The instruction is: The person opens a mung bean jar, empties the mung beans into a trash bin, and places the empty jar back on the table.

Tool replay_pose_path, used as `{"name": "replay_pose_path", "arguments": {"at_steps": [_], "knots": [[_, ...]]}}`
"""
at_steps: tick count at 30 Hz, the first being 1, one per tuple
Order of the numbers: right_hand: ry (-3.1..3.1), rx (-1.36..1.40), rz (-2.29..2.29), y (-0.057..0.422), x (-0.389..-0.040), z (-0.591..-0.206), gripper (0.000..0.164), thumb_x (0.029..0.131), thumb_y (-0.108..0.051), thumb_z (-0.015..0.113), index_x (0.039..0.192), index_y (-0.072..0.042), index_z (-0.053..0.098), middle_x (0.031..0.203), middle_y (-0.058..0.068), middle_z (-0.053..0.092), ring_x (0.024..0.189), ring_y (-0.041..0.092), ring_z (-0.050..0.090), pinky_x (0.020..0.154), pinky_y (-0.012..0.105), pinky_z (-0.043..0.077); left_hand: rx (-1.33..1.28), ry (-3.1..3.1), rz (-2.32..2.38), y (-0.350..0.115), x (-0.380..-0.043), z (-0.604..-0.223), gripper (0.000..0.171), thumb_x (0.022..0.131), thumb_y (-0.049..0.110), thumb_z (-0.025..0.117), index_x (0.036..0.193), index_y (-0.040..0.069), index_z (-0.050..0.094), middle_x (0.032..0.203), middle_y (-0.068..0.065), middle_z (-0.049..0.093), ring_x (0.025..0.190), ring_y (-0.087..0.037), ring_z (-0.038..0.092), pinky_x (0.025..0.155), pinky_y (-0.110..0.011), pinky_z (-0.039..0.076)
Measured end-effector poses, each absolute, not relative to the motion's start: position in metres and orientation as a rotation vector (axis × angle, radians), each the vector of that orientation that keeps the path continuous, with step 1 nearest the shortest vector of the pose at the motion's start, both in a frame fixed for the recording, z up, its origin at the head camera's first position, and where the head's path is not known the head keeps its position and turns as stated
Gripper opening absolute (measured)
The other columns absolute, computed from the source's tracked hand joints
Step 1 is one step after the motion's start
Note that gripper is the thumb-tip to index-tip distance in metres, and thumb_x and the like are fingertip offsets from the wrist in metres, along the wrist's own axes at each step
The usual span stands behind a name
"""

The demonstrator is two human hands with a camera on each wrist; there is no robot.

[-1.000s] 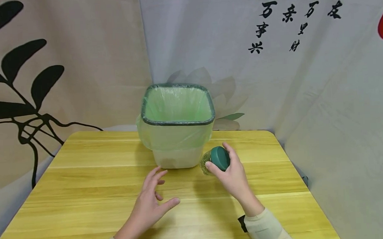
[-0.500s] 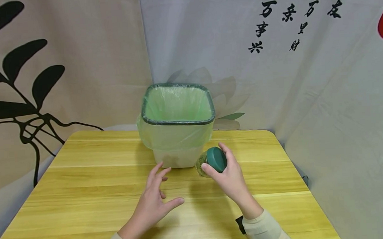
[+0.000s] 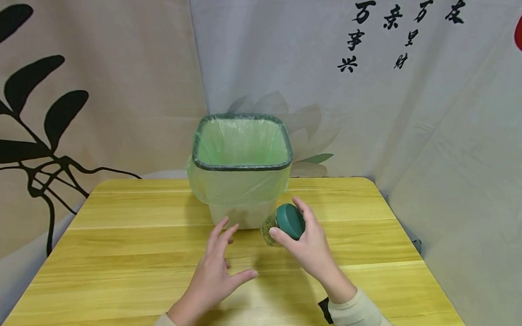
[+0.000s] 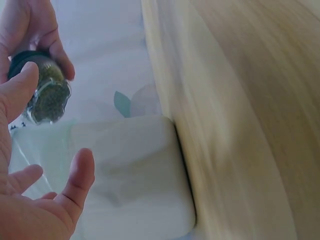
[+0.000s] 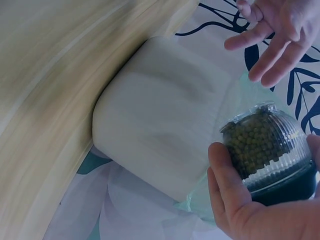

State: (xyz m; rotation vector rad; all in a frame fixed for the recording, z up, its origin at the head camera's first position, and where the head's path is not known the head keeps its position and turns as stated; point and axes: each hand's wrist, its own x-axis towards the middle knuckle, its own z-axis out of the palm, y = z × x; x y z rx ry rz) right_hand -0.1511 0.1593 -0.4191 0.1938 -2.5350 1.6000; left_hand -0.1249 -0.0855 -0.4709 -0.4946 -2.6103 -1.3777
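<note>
My right hand (image 3: pixel 308 242) grips a clear ribbed jar (image 5: pixel 260 140) by its dark green lid (image 3: pixel 290 221), thumb on one side and fingers on the other. Small round green beans (image 5: pixel 252 142) fill part of the jar, which is tilted with its base toward the left, held above the table. My left hand (image 3: pixel 214 270) is held to the left of the jar, fingers spread and thumb out, touching nothing. In the left wrist view the jar's base (image 4: pixel 52 102) shows beyond the left thumb.
A white bin (image 3: pixel 234 214) with a pale green liner (image 3: pixel 240 184) and dark rim (image 3: pixel 243 168) stands at the back of the wooden table (image 3: pixel 127 251), just behind both hands. Printed cloth (image 3: pixel 139 80) hangs behind the table and along its right side.
The right hand has carried the jar slightly left and toward me. My left hand has shifted a little right and forward, so the two are closer. The bin has stayed put.
</note>
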Motion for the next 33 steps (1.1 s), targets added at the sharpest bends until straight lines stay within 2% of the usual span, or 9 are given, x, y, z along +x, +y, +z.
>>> {"name": "replay_pose_path", "arguments": {"at_steps": [4, 8, 12, 15, 20, 24, 28, 33], "knots": [[-2.527, 0.199, 1.606, 0.156, -0.149, -0.418, 0.093, 0.09, -0.042, 0.085, 0.166, -0.024, 0.034, 0.163, 0.012, 0.048, 0.122, 0.031, 0.066, 0.096, 0.046, 0.06, -0.508, -2.603, -1.371, -0.081, -0.126, -0.469, 0.109, 0.076, 0.033, 0.099, 0.165, 0.015, 0.037, 0.178, -0.01, 0.018, 0.119, -0.025, 0.064, 0.07, -0.02, 0.054], [-2.517, 0.209, 1.603, 0.153, -0.148, -0.417, 0.093, 0.09, -0.042, 0.085, 0.165, -0.022, 0.035, 0.164, 0.01, 0.048, 0.123, 0.031, 0.066, 0.097, 0.047, 0.06, -0.521, -2.587, -1.37, -0.077, -0.127, -0.467, 0.11, 0.076, 0.034, 0.098, 0.165, 0.016, 0.037, 0.178, -0.01, 0.019, 0.126, -0.028, 0.063, 0.072, -0.024, 0.058], [-2.507, 0.217, 1.612, 0.15, -0.147, -0.418, 0.092, 0.09, -0.04, 0.086, 0.165, -0.022, 0.036, 0.164, 0.01, 0.048, 0.122, 0.031, 0.066, 0.097, 0.047, 0.06, -0.528, -2.575, -1.351, -0.073, -0.127, -0.467, 0.113, 0.075, 0.032, 0.099, 0.166, 0.016, 0.034, 0.178, -0.01, 0.02, 0.106, -0.019, 0.065, 0.072, -0.023, 0.057], [-2.502, 0.237, 1.612, 0.148, -0.146, -0.419, 0.092, 0.09, -0.039, 0.086, 0.165, -0.02, 0.036, 0.163, 0.012, 0.049, 0.121, 0.031, 0.067, 0.096, 0.046, 0.06, -0.537, -2.57, -1.326, -0.07, -0.128, -0.466, 0.117, 0.074, 0.031, 0.1, 0.167, 0.014, 0.032, 0.178, -0.01, 0.021, 0.088, -0.009, 0.059, 0.071, -0.022, 0.056], [-2.5, 0.259, 1.616, 0.146, -0.144, -0.418, 0.091, 0.091, -0.04, 0.085, 0.165, -0.02, 0.035, 0.163, 0.013, 0.049, 0.121, 0.031, 0.067, 0.095, 0.045, 0.06, -0.56, -2.563, -1.302, -0.067, -0.128, -0.464, 0.119, 0.074, 0.033, 0.099, 0.168, 0.012, 0.029, 0.178, -0.011, 0.021, 0.084, -0.003, 0.055, 0.075, -0.026, 0.059], [-2.494, 0.256, 1.642, 0.144, -0.141, -0.417, 0.091, 0.091, -0.039, 0.085, 0.165, -0.023, 0.036, 0.164, 0.012, 0.048, 0.121, 0.03, 0.066, 0.096, 0.046, 0.06, -0.564, -2.568, -1.301, -0.065, -0.129, -0.462, 0.12, 0.074, 0.034, 0.1, 0.168, 0.013, 0.029, 0.178, -0.01, 0.021, 0.081, -0.003, 0.054, 0.075, -0.025, 0.058], [-2.484, 0.267, 1.674, 0.141, -0.139, -0.415, 0.091, 0.09, -0.039, 0.086, 0.165, -0.024, 0.036, 0.164, 0.012, 0.048, 0.121, 0.029, 0.067, 0.096, 0.044, 0.06, -0.564, -2.565, -1.31, -0.062, -0.129, -0.461, 0.12, 0.073, 0.032, 0.1, 0.168, 0.012, 0.029, 0.178, -0.01, 0.022, 0.086, -0.007, 0.056, 0.077, -0.024, 0.057], [-2.477, 0.282, 1.698, 0.138, -0.136, -0.415, 0.091, 0.09, -0.039, 0.086, 0.165, -0.025, 0.036, 0.165, 0.012, 0.047, 0.12, 0.028, 0.066, 0.095, 0.044, 0.06, -0.585, -2.532, -1.342, -0.059, -0.129, -0.46, 0.12, 0.072, 0.026, 0.101, 0.167, 0.009, 0.03, 0.177, -0.012, 0.023, 0.115, -0.019, 0.061, 0.08, -0.024, 0.059]]}}
